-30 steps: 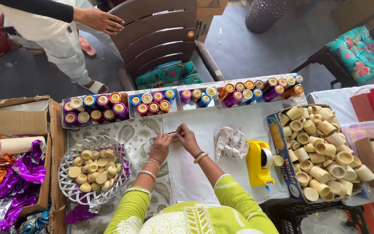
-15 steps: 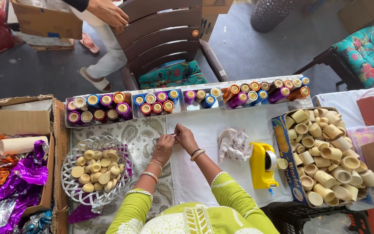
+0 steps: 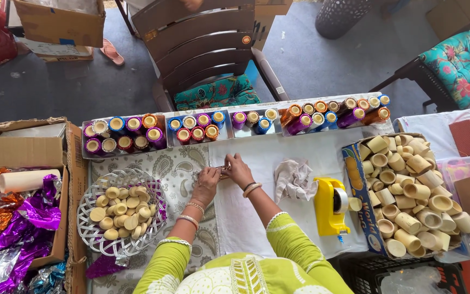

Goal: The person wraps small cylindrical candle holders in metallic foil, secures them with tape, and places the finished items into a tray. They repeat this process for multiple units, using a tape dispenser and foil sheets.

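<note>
My left hand [image 3: 208,178] and my right hand [image 3: 239,169] meet over the white sheet [image 3: 300,155] on the table, fingertips pinched together on a small shiny piece [image 3: 224,169] that I cannot make out clearly. Both wrists wear bangles and the sleeves are green. A silver wire basket [image 3: 91,231] of pale round discs [image 3: 122,209] sits left of my left arm. Trays of foil-wrapped rolls [image 3: 123,134] in purple, blue, red and orange line the far table edge.
A yellow tape dispenser [image 3: 328,207] and a crumpled cloth [image 3: 295,179] lie right of my hands. A cardboard box of plain tan tubes [image 3: 412,193] is farther right. Boxes with purple foil [image 3: 28,223] stand left. A brown chair [image 3: 197,49] faces the table.
My hands stay together at the same spot on the sheet. The person behind the chair has moved away toward the top of the view, with a cardboard box.
</note>
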